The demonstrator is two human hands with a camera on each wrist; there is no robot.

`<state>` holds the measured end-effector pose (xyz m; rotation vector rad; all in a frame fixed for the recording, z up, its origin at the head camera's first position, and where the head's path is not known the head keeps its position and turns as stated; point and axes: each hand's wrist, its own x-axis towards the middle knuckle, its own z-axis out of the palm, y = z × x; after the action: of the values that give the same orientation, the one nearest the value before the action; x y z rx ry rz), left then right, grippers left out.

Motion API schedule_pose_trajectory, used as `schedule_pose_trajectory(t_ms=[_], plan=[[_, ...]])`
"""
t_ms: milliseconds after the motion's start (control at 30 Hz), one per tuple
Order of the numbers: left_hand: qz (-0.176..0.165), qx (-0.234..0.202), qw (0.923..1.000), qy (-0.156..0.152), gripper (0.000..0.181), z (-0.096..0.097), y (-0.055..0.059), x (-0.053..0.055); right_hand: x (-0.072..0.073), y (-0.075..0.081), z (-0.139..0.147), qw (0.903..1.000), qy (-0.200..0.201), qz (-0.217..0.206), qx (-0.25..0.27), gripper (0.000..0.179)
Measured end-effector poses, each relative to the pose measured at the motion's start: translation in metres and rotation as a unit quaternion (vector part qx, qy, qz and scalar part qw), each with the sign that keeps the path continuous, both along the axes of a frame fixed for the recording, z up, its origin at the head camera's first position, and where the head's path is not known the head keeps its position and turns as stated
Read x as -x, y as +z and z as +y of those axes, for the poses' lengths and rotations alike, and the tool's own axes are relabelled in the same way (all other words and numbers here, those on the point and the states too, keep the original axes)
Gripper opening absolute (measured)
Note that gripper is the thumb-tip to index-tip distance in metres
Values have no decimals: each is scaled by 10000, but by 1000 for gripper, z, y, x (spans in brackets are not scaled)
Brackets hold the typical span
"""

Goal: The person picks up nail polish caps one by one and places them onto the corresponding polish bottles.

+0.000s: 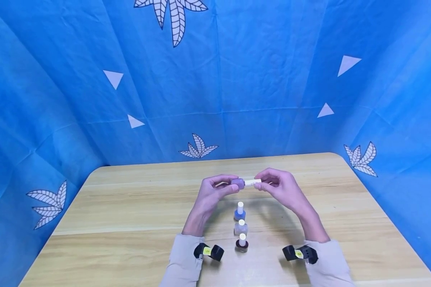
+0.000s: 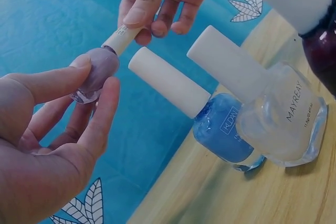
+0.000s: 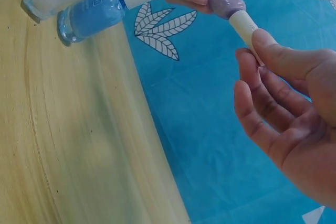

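A purple nail polish bottle [image 1: 238,183] with a white cap [image 1: 252,182] lies sideways between my two hands, above the table. My left hand [image 1: 212,192] pinches its glass body between thumb and fingers. On the other end, my right hand [image 1: 281,187] grips the white cap with thumb and index finger. The cap meets the bottle's neck in the left wrist view. Nearer to me, a blue nail polish bottle [image 2: 223,129], a clear whitish one [image 2: 283,116] and a dark red one [image 1: 242,245] stand upright in a row, all with white caps.
The wooden table [image 1: 129,207] has rounded far corners. A blue cloth [image 1: 215,79] with leaf and triangle prints hangs behind it and along both sides. A black wrist camera [image 1: 209,252] is strapped over my left sleeve, and another [image 1: 300,253] over my right.
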<state>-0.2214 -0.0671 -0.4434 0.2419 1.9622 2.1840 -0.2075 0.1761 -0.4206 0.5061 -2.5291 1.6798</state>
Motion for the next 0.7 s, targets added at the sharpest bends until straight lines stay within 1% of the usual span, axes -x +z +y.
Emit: schedule_pose_trajectory(t_ms=[100,200,300,433,500,567,633,700], plan=[[33,-9,10000,-9,33,0,1,0,0,-1,0,9999,81,-101,-39,13],[81,1,10000,-5,34,1,2,0,1,-3,0,9995,178,-67,-243,14],[96,-16,10000,-16,35,1,3,-1,0,-4,0,9982,146,150,-565,23],[86,-74,9999,-33,35,2,5,-2,0,-5,-2,9969,84,278,-734,35],[62,-87,9999,-39,35,1,5,-3,-1,-6,-3,9975,68,235,-660,36],[53,-66,10000,-22,35,1,4,-3,0,-5,-3,9988,71,109,-463,30],[51,-66,10000,-21,35,0,3,-2,-1,-4,-3,9995,67,22,-312,20],[46,-41,10000,-38,35,0,3,-1,-2,-2,-3,9998,57,-52,-175,20]])
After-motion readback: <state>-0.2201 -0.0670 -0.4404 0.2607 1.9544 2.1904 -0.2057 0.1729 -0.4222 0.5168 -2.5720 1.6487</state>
